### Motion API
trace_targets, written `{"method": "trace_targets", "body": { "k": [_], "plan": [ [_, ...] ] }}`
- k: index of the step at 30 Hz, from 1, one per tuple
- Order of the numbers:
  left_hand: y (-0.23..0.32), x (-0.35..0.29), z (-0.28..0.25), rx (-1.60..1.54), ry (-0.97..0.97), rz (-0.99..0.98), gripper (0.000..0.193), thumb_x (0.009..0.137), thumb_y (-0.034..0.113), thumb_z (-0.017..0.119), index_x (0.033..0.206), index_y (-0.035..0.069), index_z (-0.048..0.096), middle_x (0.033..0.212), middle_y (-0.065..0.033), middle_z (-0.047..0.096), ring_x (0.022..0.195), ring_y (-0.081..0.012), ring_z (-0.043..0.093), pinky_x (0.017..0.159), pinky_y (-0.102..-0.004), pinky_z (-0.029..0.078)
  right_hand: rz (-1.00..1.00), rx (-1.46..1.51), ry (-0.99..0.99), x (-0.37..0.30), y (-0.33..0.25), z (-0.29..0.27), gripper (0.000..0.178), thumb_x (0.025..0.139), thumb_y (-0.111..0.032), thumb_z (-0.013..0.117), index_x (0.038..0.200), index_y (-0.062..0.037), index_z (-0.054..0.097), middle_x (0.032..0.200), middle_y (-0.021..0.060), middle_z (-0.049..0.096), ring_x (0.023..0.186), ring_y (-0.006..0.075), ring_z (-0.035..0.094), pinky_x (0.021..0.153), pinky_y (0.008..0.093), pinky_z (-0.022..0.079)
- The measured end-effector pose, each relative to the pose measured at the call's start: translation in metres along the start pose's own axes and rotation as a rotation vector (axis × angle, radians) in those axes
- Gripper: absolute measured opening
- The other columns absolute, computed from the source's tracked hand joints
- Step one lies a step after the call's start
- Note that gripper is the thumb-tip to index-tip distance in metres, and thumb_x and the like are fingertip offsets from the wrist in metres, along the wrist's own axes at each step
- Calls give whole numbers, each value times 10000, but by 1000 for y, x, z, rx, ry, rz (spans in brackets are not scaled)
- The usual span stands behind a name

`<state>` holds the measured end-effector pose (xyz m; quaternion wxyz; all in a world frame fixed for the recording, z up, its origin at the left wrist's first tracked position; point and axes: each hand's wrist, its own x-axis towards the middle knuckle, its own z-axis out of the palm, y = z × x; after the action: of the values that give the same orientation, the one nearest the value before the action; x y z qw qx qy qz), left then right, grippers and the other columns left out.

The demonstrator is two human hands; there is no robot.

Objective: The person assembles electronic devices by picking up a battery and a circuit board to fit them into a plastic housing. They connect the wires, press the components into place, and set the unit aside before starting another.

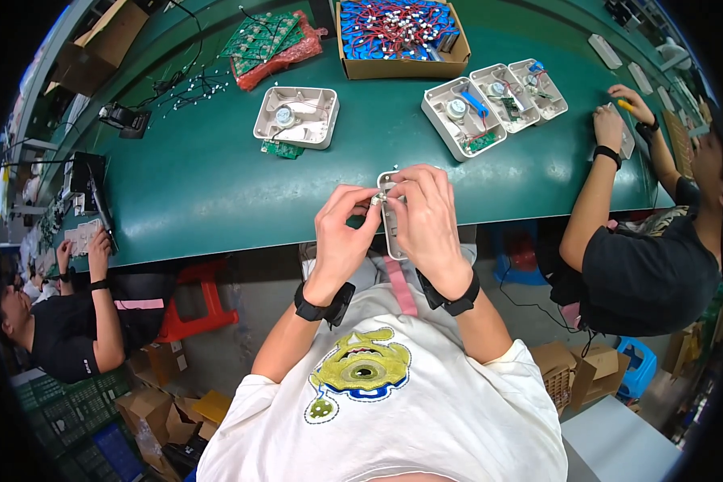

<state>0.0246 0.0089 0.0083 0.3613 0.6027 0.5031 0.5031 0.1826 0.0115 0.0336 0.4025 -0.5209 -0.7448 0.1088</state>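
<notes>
Both my hands are raised together over the near edge of the green conveyor belt point(217, 185). My right hand point(427, 221) grips a pale grey plastic housing point(391, 229), which stands on edge and is mostly hidden behind the fingers. My left hand point(344, 233) pinches a small white part point(375, 198) against the top of that housing. Each wrist wears a black strap.
On the belt lie an open grey housing with a round part point(296, 116), a small green circuit board point(281, 149), three more open housings point(494, 103), a cardboard box of blue and red wired parts point(400, 36), and green boards on red wrap point(273, 40). Co-workers sit left point(64, 321) and right point(643, 257).
</notes>
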Motion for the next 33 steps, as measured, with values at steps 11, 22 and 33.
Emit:
{"method": "trace_targets", "body": {
  "k": [11,22,33],
  "plan": [
    [2,-2,-1,62,12,64,216,903,-49,746,1118,-30,750,1039,-123,703,821,-208,724,733,-313,599,33,-87,-24,-4,-7,8,171,848,25,742,986,-13,647,1257,139,623,1281,381,554,1055,511,433],
    [-2,-9,2,151,44,198,256,889,-84,740,1139,-31,745,1054,-136,688,844,-237,710,761,-339,584,129,11,-44,-6,-7,9,137,848,38,739,970,27,677,1324,185,606,1459,417,451,1148,571,372],
    [-4,-17,7,218,99,201,287,863,-100,737,1144,-39,741,1059,-165,687,885,-310,708,779,-379,578,153,-8,-3,-10,-14,19,98,867,77,682,942,15,672,1429,189,593,1553,434,348,1205,562,322]
  ]
}}
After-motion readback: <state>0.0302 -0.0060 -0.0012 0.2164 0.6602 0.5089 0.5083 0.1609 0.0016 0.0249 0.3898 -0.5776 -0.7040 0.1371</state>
